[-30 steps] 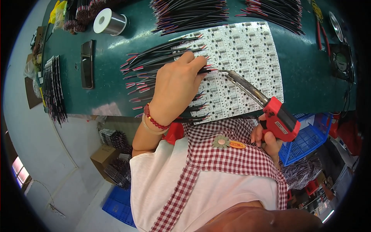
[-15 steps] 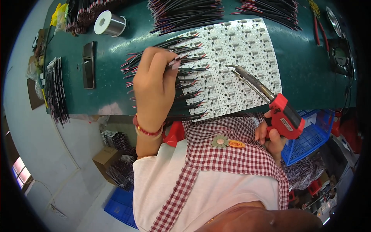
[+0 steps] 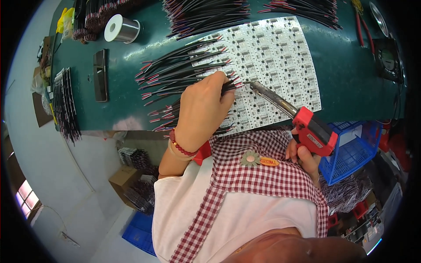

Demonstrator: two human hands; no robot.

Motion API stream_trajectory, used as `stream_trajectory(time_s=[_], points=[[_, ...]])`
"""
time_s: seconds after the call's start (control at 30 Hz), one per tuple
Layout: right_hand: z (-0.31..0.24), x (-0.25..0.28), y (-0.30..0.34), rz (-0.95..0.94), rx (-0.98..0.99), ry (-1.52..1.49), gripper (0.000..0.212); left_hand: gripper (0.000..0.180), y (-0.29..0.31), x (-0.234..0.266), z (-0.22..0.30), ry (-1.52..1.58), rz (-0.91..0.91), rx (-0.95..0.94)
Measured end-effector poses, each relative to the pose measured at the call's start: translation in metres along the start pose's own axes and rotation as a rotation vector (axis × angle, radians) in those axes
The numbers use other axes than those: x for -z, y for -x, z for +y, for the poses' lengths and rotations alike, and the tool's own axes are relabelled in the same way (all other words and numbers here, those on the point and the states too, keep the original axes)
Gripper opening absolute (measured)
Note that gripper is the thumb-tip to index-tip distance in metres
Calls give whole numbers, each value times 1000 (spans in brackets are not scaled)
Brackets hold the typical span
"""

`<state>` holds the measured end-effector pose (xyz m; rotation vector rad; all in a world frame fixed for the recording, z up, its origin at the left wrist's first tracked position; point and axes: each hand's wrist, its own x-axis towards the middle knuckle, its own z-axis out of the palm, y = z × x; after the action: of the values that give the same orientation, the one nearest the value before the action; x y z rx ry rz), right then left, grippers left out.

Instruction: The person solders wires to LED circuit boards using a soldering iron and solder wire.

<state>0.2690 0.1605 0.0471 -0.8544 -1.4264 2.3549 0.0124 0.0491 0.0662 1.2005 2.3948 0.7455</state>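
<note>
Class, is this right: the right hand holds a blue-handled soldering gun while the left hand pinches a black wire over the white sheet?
Not blue: the head view shows the soldering gun has a red and black handle. The right hand holds it while the left hand pinches a black wire over the white sheet.

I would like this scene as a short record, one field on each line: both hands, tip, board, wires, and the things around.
Left hand: fingers pinch a black wire near its end
Right hand: grips a red soldering gun
Tip: close to the wire's end; contact cannot be told
Board: white, many small parts, flat on the green table
Other wires: lie across the board's left edge
Table, left: phone
Table, far side: solder spool, wire piles
</note>
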Motion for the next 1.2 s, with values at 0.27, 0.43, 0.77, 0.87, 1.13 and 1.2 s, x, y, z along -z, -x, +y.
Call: stream_trajectory(time_s=[0.27,0.43,0.77,0.87,1.13,1.2], points=[[4,6,1,-83,29,-56,44,9,2,9,2,-107,32,-60],[1,0,0,-2,-11,11,48,10,-4,7,5,-186,-33,-19],[-1,-3,3,24,-70,-4,44,12,-12,10,1,-201,-89,-32],[-4,-4,2,22,-67,13,42,13,-13,11,0,-195,-102,-24],[-1,1,4,-8,-87,90,48,14,-15,10,0,-184,-101,-15],[0,2,5,-36,-51,32,46,14,-15,10,-1,-187,-106,-12]])
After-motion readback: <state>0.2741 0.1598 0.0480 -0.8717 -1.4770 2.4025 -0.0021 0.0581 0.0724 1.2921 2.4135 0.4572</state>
